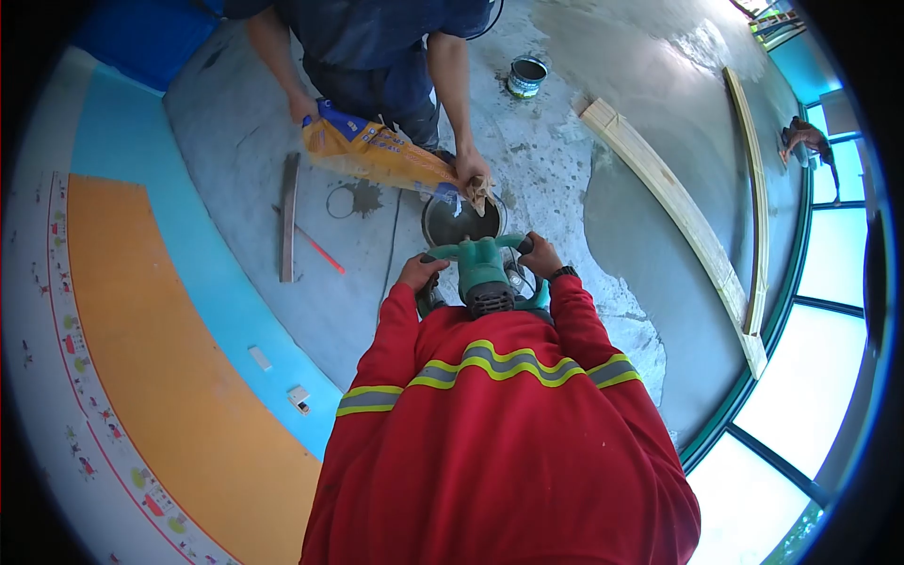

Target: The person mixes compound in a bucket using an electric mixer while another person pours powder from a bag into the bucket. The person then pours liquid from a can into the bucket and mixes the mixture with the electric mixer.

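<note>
My left hand [421, 272] is wrapped round the left handle of a green power mixer [481, 267]. On the opposite handle, my right hand [540, 256] is closed too, a dark watch at its wrist. The mixer's body hides its shaft. Just beyond it stands a bucket [429, 226] with grey material inside. A co-worker in dark clothes holds a yellow and blue bag [381, 155] with both hands, its torn end over the bucket.
Behind the bucket stands an open pail [527, 77]. Long wooden boards [673, 193] lie on the right, beside a wet-looking floor patch. A long bar [289, 217] and a red-handled tool [322, 250] lie left. Another person [808, 141] crouches by the windows.
</note>
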Demonstrator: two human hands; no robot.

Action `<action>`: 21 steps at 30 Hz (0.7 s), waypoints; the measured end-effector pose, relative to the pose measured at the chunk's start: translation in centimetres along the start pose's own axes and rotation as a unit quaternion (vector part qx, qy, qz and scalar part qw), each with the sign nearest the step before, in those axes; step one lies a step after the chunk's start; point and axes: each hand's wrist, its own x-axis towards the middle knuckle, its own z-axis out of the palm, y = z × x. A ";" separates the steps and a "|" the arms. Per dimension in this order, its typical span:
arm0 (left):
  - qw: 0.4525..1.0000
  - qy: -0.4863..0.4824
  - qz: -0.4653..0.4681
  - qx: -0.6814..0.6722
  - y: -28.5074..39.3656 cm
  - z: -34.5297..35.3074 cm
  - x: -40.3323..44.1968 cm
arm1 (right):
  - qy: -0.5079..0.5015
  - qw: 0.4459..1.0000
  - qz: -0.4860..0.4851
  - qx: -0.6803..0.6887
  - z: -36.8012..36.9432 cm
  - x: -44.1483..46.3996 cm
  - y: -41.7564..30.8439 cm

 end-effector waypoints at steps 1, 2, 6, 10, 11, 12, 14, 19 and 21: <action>1.000 -0.002 0.000 -0.004 0.1 0.0 -0.1 | 0.002 1.000 -0.004 -0.003 0.1 0.0 0.1; 1.000 -0.002 -0.002 -0.007 0.2 0.0 -0.2 | 0.004 1.000 -0.008 -0.006 0.2 0.1 0.1; 1.000 0.002 0.005 -0.008 0.1 -0.2 -0.5 | 0.005 1.000 -0.020 -0.007 0.3 0.1 -0.4; 1.000 0.007 -0.001 0.000 0.2 -0.3 -0.7 | 0.000 1.000 -0.012 -0.006 0.4 0.1 -0.5; 1.000 0.010 -0.001 0.000 0.5 -0.2 -0.8 | -0.006 1.000 -0.007 -0.006 0.3 0.2 -0.6; 1.000 0.014 -0.001 0.001 0.4 -0.2 -0.9 | -0.009 1.000 -0.006 -0.007 0.3 0.3 -0.5; 1.000 0.020 -0.004 -0.005 0.4 -0.3 -0.9 | -0.016 1.000 -0.003 -0.010 0.4 0.5 -0.4; 1.000 -0.011 -0.023 0.018 0.0 -0.7 -0.2 | -0.022 1.000 0.020 -0.005 0.3 0.3 -1.0; 1.000 -0.018 -0.024 0.008 -0.3 -0.8 0.2 | -0.021 1.000 0.021 -0.003 0.2 0.3 -1.0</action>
